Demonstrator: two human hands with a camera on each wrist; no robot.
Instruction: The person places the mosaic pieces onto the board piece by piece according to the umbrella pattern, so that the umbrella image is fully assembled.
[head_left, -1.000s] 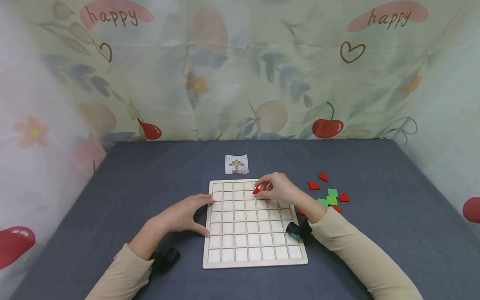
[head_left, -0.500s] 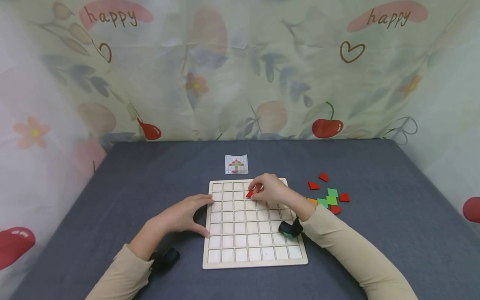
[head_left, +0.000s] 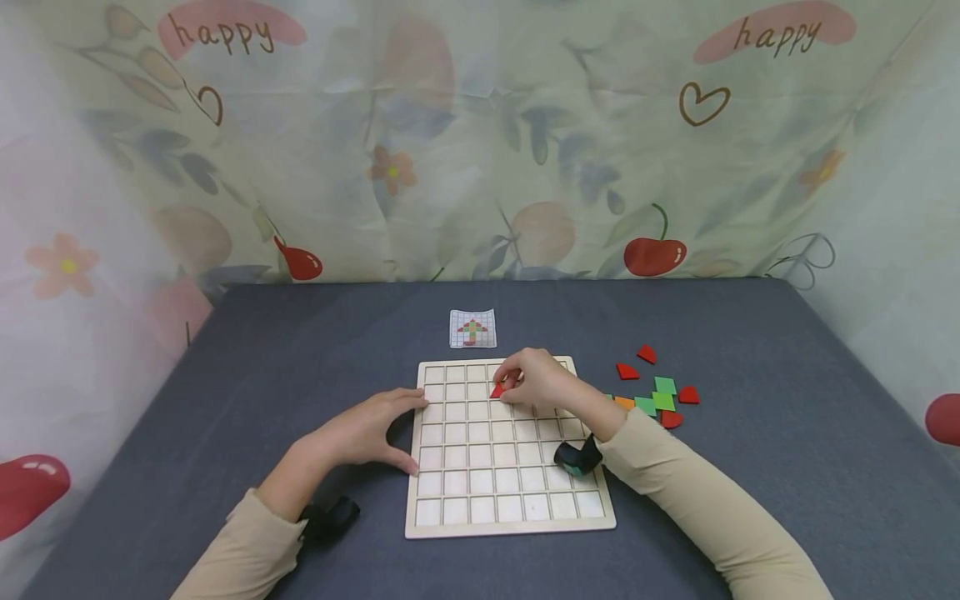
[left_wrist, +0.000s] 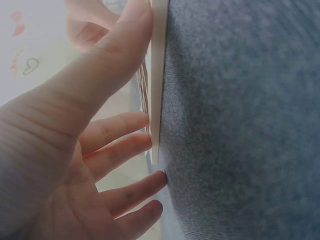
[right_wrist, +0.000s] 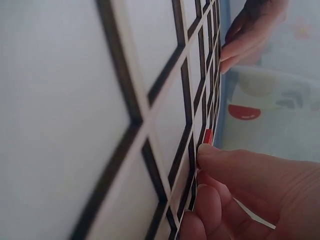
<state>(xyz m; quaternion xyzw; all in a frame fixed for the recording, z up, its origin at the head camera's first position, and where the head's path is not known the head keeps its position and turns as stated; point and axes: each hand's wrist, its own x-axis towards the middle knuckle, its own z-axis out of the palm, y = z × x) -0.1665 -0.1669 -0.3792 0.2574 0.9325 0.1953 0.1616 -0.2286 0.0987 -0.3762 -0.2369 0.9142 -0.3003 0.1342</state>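
A square wooden grid board [head_left: 510, 528] with pale square cells lies flat on the table. My right hand [head_left: 542, 380] pinches a small red tile [head_left: 497, 390] low over a cell in the board's second row from the back. In the right wrist view, the thumb and fingers cover most of the red tile [right_wrist: 208, 136], down at the grid ridges. My left hand [head_left: 366, 429] rests along the board's left edge, thumb and fingers spread. The left wrist view shows the thumb [left_wrist: 132, 35] against the board's edge [left_wrist: 159, 75].
Several loose tiles lie right of the board: red ones [head_left: 627, 372] with a curved side, green squares [head_left: 664, 385] and an orange one [head_left: 625, 403] partly behind the right forearm. Behind the board lies a small printed card [head_left: 472, 342] with a coloured grid pattern. A patterned curtain [head_left: 480, 142] hangs at the back.
My right hand has moved left and slightly toward me with the red tile, then nearly stopped over the cell. The left hand and board have stayed in place.
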